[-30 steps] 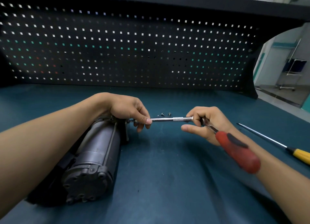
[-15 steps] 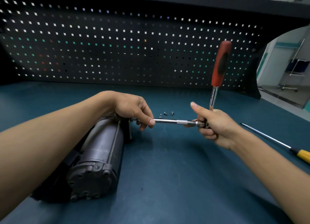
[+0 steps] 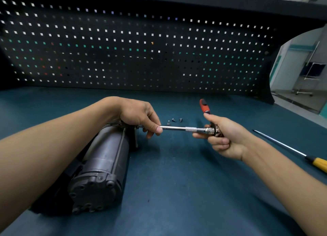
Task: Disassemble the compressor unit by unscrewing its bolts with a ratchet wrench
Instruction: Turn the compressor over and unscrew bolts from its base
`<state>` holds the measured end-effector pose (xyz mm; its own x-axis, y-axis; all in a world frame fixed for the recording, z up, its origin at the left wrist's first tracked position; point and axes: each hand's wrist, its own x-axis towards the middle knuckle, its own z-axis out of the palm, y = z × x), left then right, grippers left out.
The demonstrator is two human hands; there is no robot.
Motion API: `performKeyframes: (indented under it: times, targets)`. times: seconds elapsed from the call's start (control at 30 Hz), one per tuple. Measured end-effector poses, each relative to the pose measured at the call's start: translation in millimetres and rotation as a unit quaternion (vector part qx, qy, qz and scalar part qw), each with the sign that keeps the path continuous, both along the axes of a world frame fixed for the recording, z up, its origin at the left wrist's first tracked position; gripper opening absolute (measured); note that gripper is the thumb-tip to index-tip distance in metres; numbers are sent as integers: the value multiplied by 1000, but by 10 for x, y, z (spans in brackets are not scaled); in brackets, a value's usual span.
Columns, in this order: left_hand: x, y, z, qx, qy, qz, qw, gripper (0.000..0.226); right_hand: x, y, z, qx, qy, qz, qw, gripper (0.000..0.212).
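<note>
The red handle of the ratchet wrench [image 3: 204, 106] has swung on again. Half a second ago it stood straight up above the fist; now it tips away toward the pegboard [image 3: 141, 50], so only its foreshortened end shows over the thumb. The compressor unit [image 3: 106, 158] has not shifted: it lies on its side on the left part of the bench mat [image 3: 177, 191], near end cap toward the person and far end under the left hand [image 3: 139, 115]. From that far end a chrome extension bar [image 3: 184, 128] runs level to the right. The left hand rests on the housing, with thumb and fingers pinching the bar just beside the unit. The right hand [image 3: 224, 135] has its fingers curled round the ratchet head at the bar's other end. Three loose bolts [image 3: 174, 120] lie on the mat just behind the bar, so I'd judge another is being backed out of the far face, though the left hand hides the socket and bolt head. The next move likely calls for a return stroke of the handle while the left hand keeps the bar square, so the socket doesn't slip. A yellow-handled screwdriver [image 3: 318, 163] lies well apart on the right.
</note>
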<state>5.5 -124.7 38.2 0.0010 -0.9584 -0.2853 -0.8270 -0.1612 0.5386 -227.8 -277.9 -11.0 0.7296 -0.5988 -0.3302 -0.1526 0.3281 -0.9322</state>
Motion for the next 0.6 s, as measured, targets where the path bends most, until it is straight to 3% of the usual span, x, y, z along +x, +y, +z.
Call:
performKeyframes:
  times: [0.17,0.6]
  targets:
    - [20,-7,-18,-1,-2,-5,1000,16,11,17,-23,-28,1,4,1000,36]
    - [18,2,32,16,19,-17,1000,27,34,115,-25,-266,-119,-41,956,39]
